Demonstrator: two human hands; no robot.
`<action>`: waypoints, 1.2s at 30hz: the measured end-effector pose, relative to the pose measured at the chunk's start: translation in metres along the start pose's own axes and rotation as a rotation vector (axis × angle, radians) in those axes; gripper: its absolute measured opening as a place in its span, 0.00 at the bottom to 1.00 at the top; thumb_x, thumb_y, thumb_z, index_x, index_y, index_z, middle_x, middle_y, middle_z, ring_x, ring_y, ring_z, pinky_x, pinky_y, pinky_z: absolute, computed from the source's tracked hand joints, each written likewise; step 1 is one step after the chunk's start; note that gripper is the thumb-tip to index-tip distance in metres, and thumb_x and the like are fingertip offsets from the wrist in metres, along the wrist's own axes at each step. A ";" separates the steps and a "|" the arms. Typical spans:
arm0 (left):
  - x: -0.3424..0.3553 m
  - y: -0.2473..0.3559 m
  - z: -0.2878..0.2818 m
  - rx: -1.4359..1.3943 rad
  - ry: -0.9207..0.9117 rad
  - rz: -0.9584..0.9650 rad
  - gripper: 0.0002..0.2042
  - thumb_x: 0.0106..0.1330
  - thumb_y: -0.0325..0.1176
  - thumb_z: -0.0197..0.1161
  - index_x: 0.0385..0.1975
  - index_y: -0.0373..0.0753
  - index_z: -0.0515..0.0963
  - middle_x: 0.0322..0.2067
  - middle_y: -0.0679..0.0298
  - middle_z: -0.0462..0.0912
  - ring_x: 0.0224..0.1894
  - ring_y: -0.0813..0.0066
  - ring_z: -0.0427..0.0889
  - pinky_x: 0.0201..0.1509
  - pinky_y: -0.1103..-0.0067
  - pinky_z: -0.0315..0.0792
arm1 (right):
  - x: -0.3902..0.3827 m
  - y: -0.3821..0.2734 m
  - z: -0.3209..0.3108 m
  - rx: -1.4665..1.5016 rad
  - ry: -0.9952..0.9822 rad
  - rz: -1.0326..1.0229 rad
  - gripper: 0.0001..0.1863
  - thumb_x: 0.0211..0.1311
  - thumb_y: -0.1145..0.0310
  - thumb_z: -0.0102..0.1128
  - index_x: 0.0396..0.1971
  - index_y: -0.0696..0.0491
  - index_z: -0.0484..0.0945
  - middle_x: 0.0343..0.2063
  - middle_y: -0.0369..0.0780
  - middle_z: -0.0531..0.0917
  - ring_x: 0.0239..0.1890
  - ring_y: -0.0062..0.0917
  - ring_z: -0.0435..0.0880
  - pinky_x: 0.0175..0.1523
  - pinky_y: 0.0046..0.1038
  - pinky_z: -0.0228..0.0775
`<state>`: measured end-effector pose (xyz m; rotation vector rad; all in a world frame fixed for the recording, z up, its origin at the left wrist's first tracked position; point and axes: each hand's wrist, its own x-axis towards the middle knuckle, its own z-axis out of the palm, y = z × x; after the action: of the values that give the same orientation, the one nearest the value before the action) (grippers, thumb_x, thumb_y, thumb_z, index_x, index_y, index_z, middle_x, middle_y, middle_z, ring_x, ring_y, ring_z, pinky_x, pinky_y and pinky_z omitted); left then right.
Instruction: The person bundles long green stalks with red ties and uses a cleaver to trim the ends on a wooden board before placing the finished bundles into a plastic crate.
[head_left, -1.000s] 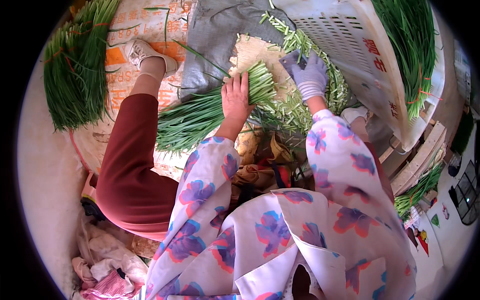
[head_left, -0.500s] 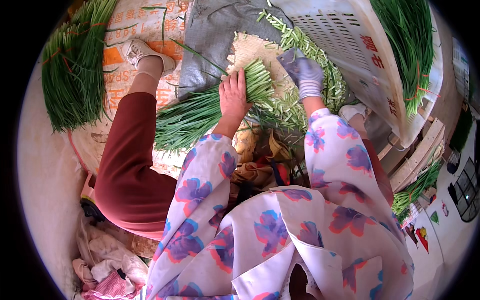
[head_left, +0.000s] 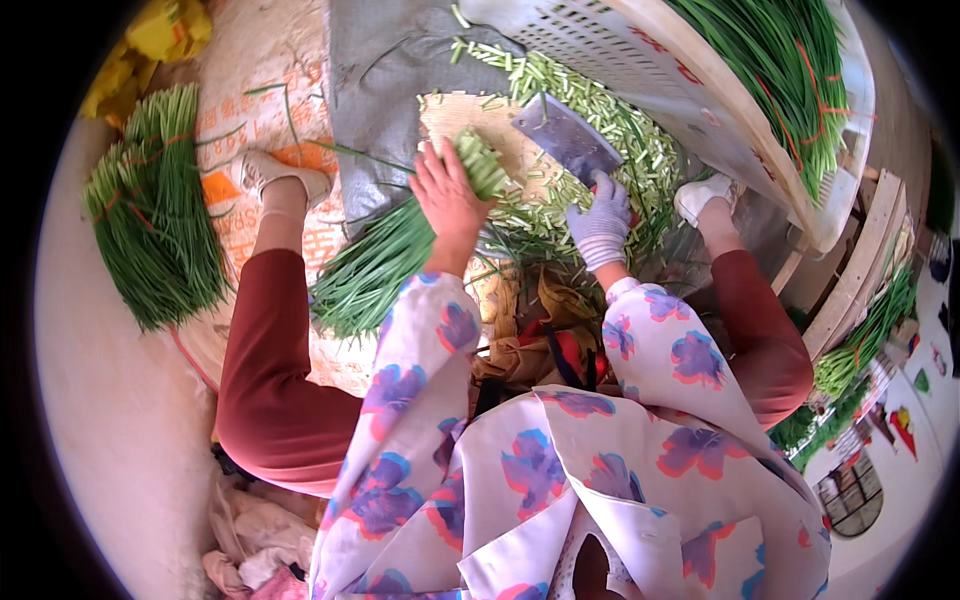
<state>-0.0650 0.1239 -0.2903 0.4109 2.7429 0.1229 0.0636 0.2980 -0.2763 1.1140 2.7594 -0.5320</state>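
A loose bunch of garlic chives lies across a pale wooden board, its pale cut ends toward the right. My bare left hand rests over the bunch near those ends, fingers curved onto it. My right hand, in a light grey glove, grips a broad-bladed cleaver; the handle is mostly hidden in the palm. The blade is tilted over the board, apart from the bunch. Short chopped chive pieces lie heaped around the board's far and right sides.
Tied chive bunches lie at the far left. A white plastic crate stands on the right, with another tied bunch on it. Grey sheeting lies under the board. My shoes flank the work area.
My right hand has drawn nearer to me and left, and the cleaver blade has turned to show its broad face. My left hand stays on the bunch. The whole view has shifted.
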 end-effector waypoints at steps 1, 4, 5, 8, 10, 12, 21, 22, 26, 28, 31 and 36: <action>0.017 0.002 -0.003 -0.023 -0.092 -0.009 0.62 0.37 0.56 0.77 0.70 0.40 0.42 0.67 0.51 0.54 0.69 0.51 0.56 0.70 0.57 0.52 | -0.001 0.015 -0.008 -0.105 0.017 0.012 0.37 0.40 0.66 0.70 0.56 0.48 0.67 0.51 0.44 0.71 0.56 0.41 0.69 0.59 0.42 0.62; 0.051 -0.009 -0.029 -0.082 -0.481 -0.086 0.52 0.35 0.53 0.78 0.62 0.41 0.57 0.59 0.56 0.65 0.59 0.56 0.70 0.58 0.62 0.70 | 0.002 0.047 -0.010 -0.314 -0.121 0.010 0.42 0.42 0.61 0.68 0.61 0.42 0.62 0.50 0.42 0.71 0.55 0.37 0.69 0.55 0.43 0.62; 0.056 -0.012 -0.030 -0.055 -0.466 -0.069 0.48 0.34 0.52 0.78 0.57 0.42 0.61 0.55 0.57 0.68 0.56 0.55 0.73 0.54 0.63 0.73 | 0.003 0.050 -0.009 -0.347 -0.191 0.012 0.41 0.43 0.61 0.67 0.62 0.43 0.62 0.50 0.42 0.72 0.54 0.37 0.70 0.54 0.42 0.62; 0.060 -0.013 -0.018 -0.071 -0.402 -0.041 0.48 0.33 0.52 0.78 0.56 0.41 0.62 0.53 0.56 0.70 0.56 0.54 0.73 0.54 0.62 0.73 | 0.017 0.056 -0.007 -0.426 -0.320 0.017 0.39 0.46 0.62 0.65 0.62 0.44 0.60 0.47 0.42 0.74 0.51 0.35 0.74 0.51 0.40 0.63; 0.057 -0.003 -0.012 -0.087 -0.354 -0.028 0.45 0.34 0.51 0.77 0.55 0.40 0.63 0.52 0.55 0.71 0.54 0.53 0.73 0.55 0.61 0.72 | 0.029 0.061 -0.003 -0.452 -0.319 0.023 0.39 0.47 0.63 0.64 0.63 0.45 0.59 0.46 0.43 0.76 0.48 0.34 0.77 0.49 0.39 0.64; 0.045 -0.003 -0.009 -0.069 -0.265 -0.045 0.44 0.36 0.50 0.76 0.54 0.39 0.63 0.51 0.54 0.71 0.53 0.52 0.74 0.55 0.61 0.71 | 0.037 0.060 0.000 -0.371 -0.316 0.032 0.38 0.48 0.63 0.62 0.61 0.48 0.58 0.45 0.45 0.78 0.46 0.37 0.80 0.48 0.41 0.68; -0.001 0.009 0.015 -0.081 0.172 0.100 0.42 0.41 0.45 0.74 0.58 0.38 0.63 0.52 0.55 0.72 0.54 0.54 0.71 0.60 0.63 0.64 | 0.042 0.028 -0.041 0.136 -0.409 -0.044 0.31 0.57 0.54 0.59 0.59 0.46 0.63 0.29 0.50 0.83 0.33 0.47 0.82 0.38 0.44 0.74; -0.001 0.012 0.015 -0.086 0.167 0.104 0.42 0.41 0.45 0.74 0.58 0.38 0.63 0.52 0.55 0.72 0.54 0.54 0.70 0.60 0.63 0.64 | 0.043 0.025 -0.040 0.221 -0.414 -0.135 0.29 0.58 0.54 0.59 0.59 0.46 0.65 0.29 0.50 0.83 0.33 0.46 0.82 0.38 0.43 0.74; -0.009 -0.001 0.010 -0.060 0.161 0.091 0.43 0.40 0.45 0.74 0.58 0.38 0.62 0.53 0.55 0.71 0.55 0.53 0.70 0.60 0.63 0.64 | 0.039 -0.016 -0.012 0.330 -0.523 -0.153 0.19 0.61 0.56 0.54 0.51 0.44 0.70 0.26 0.47 0.82 0.30 0.46 0.82 0.39 0.43 0.73; -0.003 0.001 0.019 -0.045 0.127 0.112 0.43 0.39 0.45 0.74 0.59 0.38 0.62 0.54 0.55 0.71 0.55 0.52 0.71 0.60 0.62 0.64 | 0.044 -0.033 -0.032 -0.008 -0.785 -0.347 0.13 0.65 0.59 0.46 0.44 0.47 0.73 0.27 0.46 0.82 0.32 0.44 0.83 0.40 0.44 0.74; 0.010 0.002 0.008 -0.034 -0.032 0.086 0.50 0.35 0.48 0.78 0.61 0.39 0.59 0.56 0.55 0.70 0.56 0.52 0.70 0.60 0.61 0.66 | 0.067 -0.028 -0.037 -0.024 -0.718 -0.353 0.17 0.62 0.52 0.52 0.43 0.47 0.74 0.28 0.46 0.83 0.33 0.43 0.83 0.40 0.43 0.74; 0.022 0.011 -0.004 0.085 -0.215 -0.025 0.54 0.35 0.53 0.79 0.63 0.40 0.55 0.59 0.59 0.66 0.60 0.56 0.67 0.63 0.60 0.63 | 0.049 -0.026 -0.044 0.414 -0.422 -0.103 0.18 0.57 0.50 0.57 0.32 0.51 0.77 0.22 0.46 0.81 0.28 0.44 0.82 0.34 0.41 0.73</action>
<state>-0.0828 0.1405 -0.2926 0.3889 2.5461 -0.0423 0.0117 0.3286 -0.2400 0.8016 2.4001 -1.2357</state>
